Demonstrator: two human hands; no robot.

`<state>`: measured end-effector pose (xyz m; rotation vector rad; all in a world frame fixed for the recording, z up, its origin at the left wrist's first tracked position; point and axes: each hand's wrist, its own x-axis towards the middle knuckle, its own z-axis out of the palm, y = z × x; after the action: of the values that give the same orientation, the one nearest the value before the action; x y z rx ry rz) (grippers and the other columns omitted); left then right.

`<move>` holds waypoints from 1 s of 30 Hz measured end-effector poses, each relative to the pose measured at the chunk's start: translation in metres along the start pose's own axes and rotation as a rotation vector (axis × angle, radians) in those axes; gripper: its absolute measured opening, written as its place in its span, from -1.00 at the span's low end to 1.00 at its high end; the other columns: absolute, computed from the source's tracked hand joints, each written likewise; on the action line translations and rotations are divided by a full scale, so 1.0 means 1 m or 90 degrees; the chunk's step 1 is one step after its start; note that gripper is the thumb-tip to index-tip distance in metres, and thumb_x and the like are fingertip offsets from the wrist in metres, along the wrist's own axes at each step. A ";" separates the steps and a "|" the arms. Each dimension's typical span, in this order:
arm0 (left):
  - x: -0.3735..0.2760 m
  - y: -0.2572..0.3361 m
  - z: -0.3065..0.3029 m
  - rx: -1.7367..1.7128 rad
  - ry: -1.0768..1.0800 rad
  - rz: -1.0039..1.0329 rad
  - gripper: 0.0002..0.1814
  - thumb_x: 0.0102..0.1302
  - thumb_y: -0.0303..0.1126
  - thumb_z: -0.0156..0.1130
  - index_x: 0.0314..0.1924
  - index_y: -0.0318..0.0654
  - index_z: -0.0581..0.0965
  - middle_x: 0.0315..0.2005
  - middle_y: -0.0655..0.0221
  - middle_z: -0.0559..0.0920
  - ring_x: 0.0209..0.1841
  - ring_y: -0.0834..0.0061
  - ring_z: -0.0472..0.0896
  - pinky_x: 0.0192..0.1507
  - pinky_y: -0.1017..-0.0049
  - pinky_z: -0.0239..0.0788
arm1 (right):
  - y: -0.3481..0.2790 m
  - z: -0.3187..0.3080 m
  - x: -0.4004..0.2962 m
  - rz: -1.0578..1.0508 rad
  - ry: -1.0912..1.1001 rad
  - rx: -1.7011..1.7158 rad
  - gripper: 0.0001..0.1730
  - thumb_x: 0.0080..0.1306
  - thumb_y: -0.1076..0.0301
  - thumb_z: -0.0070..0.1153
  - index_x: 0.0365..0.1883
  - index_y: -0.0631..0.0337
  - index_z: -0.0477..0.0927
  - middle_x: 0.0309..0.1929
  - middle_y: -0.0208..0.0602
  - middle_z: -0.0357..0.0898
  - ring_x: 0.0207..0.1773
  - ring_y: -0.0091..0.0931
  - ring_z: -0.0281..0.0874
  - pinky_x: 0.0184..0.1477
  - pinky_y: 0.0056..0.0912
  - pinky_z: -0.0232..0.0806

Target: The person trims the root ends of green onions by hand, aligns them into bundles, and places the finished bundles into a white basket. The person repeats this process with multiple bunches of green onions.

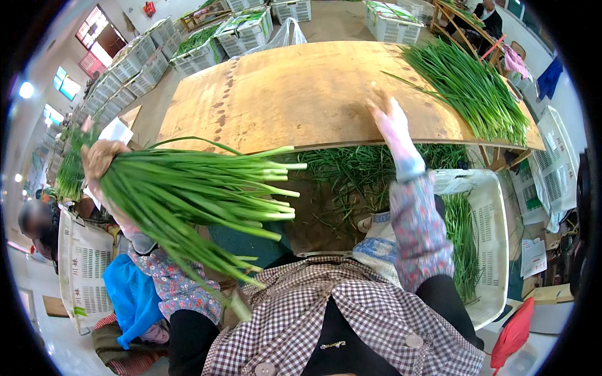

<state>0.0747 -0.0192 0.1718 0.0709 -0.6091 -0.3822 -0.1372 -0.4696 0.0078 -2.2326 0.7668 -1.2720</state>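
Note:
My left hand [104,157] grips a bunch of garlic chives [202,188] by the leaf ends. The bunch hangs at the front left of the wooden table [282,94], its pale stem ends fanned out to the right. Over the table, right of its middle, my right hand [386,110] is raised with fingers apart and nothing in it. Farther right, a pile of garlic chives [470,94] lies across the tabletop, pale ends towards me.
A white plastic crate [499,244] holding greens stands by my right leg. Loose leaves [352,174] litter the floor under the table. At my left are another crate [89,263] and a blue plastic bag [129,291]. Two people are farther off.

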 end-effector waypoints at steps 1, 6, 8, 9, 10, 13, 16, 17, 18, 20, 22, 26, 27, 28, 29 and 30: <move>-0.009 -0.032 0.037 0.299 0.009 0.153 -0.85 0.40 -0.44 -0.05 -0.15 -0.32 0.46 -0.46 0.42 0.36 -0.39 0.61 0.35 -0.20 0.59 0.33 | -0.017 0.017 0.018 0.017 -0.120 -0.082 -0.47 0.30 -0.08 0.00 -0.01 0.18 0.52 -0.07 -0.03 0.55 0.05 -0.17 0.48 0.07 -0.15 0.33; 0.027 -0.090 0.018 0.680 -0.049 0.079 -0.43 0.39 -0.06 -0.02 0.21 -0.37 0.27 -0.27 0.34 0.48 -0.14 0.45 0.49 0.11 0.41 0.34 | -0.072 0.080 0.012 0.141 -0.818 0.836 -0.16 0.31 -0.35 -0.26 0.35 0.10 0.22 0.34 -0.20 0.24 0.33 -0.36 0.23 0.31 -0.30 0.11; 0.043 -0.121 0.019 0.770 -0.021 0.002 -0.40 0.43 -0.02 -0.17 0.27 -0.35 0.22 -0.13 0.25 0.48 -0.06 0.39 0.50 0.07 0.35 0.38 | -0.122 0.030 0.016 0.176 -0.850 0.986 0.03 0.21 -0.48 -0.29 0.42 0.11 0.02 0.43 -0.22 0.05 0.36 -0.18 0.14 0.31 -0.03 0.06; 0.053 -0.146 0.021 0.803 -0.021 -0.046 -0.38 0.45 0.00 -0.25 0.29 -0.35 0.19 -0.06 0.21 0.48 -0.02 0.36 0.51 0.05 0.32 0.40 | -0.119 0.010 0.025 0.145 -0.835 1.021 0.07 0.19 -0.51 -0.30 0.43 0.12 -0.03 0.44 -0.22 0.02 0.36 -0.13 0.13 0.30 0.05 0.05; 0.085 -0.156 -0.009 0.790 -0.085 -0.086 -0.43 0.48 -0.07 -0.28 0.30 -0.34 0.17 0.00 0.20 0.46 -0.02 0.32 0.51 0.05 0.32 0.38 | -0.117 -0.004 0.034 0.112 -0.778 0.980 0.07 0.18 -0.51 -0.28 0.43 0.10 -0.02 0.44 -0.22 0.00 0.36 -0.13 0.13 0.30 0.03 0.06; 0.139 -0.234 -0.029 0.667 0.075 -0.310 -0.37 0.35 0.01 0.04 0.21 -0.36 0.33 -0.02 0.18 0.50 0.05 0.41 0.46 0.17 0.44 0.24 | -0.086 -0.033 0.068 0.073 -0.602 0.731 0.05 0.19 -0.45 -0.15 0.43 0.09 -0.02 0.42 -0.13 0.04 0.38 -0.12 0.10 0.30 0.06 0.06; 0.169 -0.248 -0.083 0.824 0.288 -0.325 -0.16 0.02 -0.01 0.41 0.19 -0.41 0.35 0.14 0.13 0.43 0.23 0.34 0.32 0.27 0.43 0.09 | -0.050 -0.036 0.086 0.176 -0.533 0.464 0.00 0.18 -0.29 0.08 0.42 0.09 0.03 0.39 -0.11 0.10 0.38 -0.17 0.12 0.31 -0.07 0.09; 0.159 -0.250 -0.088 0.824 0.272 -0.347 -0.12 0.00 -0.05 0.43 0.22 -0.44 0.30 0.18 0.11 0.40 0.25 0.31 0.30 0.28 0.42 0.08 | -0.038 -0.041 0.082 0.174 -0.510 0.346 0.00 0.16 -0.24 0.14 0.41 0.07 0.05 0.38 -0.10 0.12 0.38 -0.18 0.13 0.31 -0.11 0.10; 0.141 -0.247 -0.086 0.831 0.250 -0.283 -0.09 0.02 -0.12 0.43 0.25 -0.48 0.23 0.18 0.10 0.40 0.24 0.31 0.30 0.26 0.39 0.09 | -0.033 -0.048 0.075 0.169 -0.484 0.229 0.00 0.14 -0.20 0.20 0.41 0.05 0.07 0.38 -0.09 0.13 0.38 -0.20 0.13 0.31 -0.15 0.11; 0.116 -0.221 -0.107 0.852 0.215 -0.220 -0.19 0.07 -0.21 0.39 0.23 -0.48 0.24 0.09 0.17 0.47 0.16 0.38 0.39 0.19 0.40 0.17 | -0.057 -0.048 0.060 -0.069 -0.323 0.065 -0.13 0.07 0.01 0.31 0.33 -0.10 0.23 0.29 -0.16 0.26 0.32 -0.15 0.21 0.29 -0.17 0.14; 0.062 -0.206 -0.101 0.805 0.165 -0.199 -0.42 0.13 -0.32 0.34 0.12 -0.37 0.38 -0.11 0.29 0.57 -0.05 0.52 0.51 -0.01 0.50 0.33 | -0.084 -0.039 0.045 -0.216 -0.239 -0.013 -0.26 0.04 0.12 0.31 0.24 -0.15 0.35 0.24 -0.28 0.32 0.27 -0.12 0.23 0.28 -0.07 0.11; -0.030 -0.207 -0.099 1.051 0.089 -0.279 -0.80 0.20 -0.35 0.27 -0.19 -0.24 0.57 -0.38 0.48 0.61 -0.33 0.67 0.53 -0.27 0.60 0.40 | -0.109 0.012 0.011 -0.401 -0.290 -0.095 -0.47 0.07 0.12 0.23 0.07 -0.21 0.50 0.17 -0.44 0.38 0.25 -0.12 0.20 0.24 0.15 0.05; -0.040 -0.218 -0.089 1.127 0.057 -0.272 -0.78 0.17 -0.35 0.28 -0.20 -0.26 0.57 -0.38 0.39 0.63 -0.30 0.57 0.58 -0.21 0.54 0.41 | -0.097 0.028 0.006 -0.409 -0.327 -0.093 -0.53 0.08 0.09 0.21 0.02 -0.23 0.53 0.15 -0.48 0.39 0.25 -0.13 0.20 0.25 0.15 0.03; -0.049 -0.225 -0.086 1.182 0.036 -0.252 -0.78 0.19 -0.35 0.26 -0.16 -0.24 0.57 -0.36 0.40 0.63 -0.30 0.58 0.57 -0.20 0.55 0.40 | -0.085 0.036 0.013 -0.407 -0.349 -0.114 -0.64 0.10 0.04 0.19 -0.10 -0.25 0.60 0.14 -0.57 0.41 0.26 -0.16 0.20 0.28 0.13 -0.01; -0.054 -0.228 -0.084 1.235 0.014 -0.233 -0.77 0.21 -0.36 0.24 -0.13 -0.23 0.57 -0.34 0.40 0.63 -0.30 0.58 0.55 -0.18 0.56 0.39 | -0.072 0.035 0.023 -0.373 -0.328 -0.127 -0.72 0.08 0.07 0.20 -0.19 -0.27 0.63 0.13 -0.62 0.41 0.26 -0.17 0.21 0.30 0.10 -0.03; -0.050 -0.228 -0.084 1.231 0.022 -0.234 -0.76 0.20 -0.36 0.25 -0.12 -0.23 0.57 -0.31 0.38 0.63 -0.28 0.57 0.56 -0.16 0.55 0.39 | -0.060 0.027 0.036 -0.348 -0.309 -0.181 -0.72 0.08 0.10 0.21 -0.18 -0.31 0.63 0.13 -0.63 0.42 0.27 -0.17 0.20 0.31 0.10 -0.04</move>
<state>0.0103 -0.2164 0.0351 2.0483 -0.7333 -0.0116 -0.0837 -0.4459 0.0549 -2.9517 0.1570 -0.7889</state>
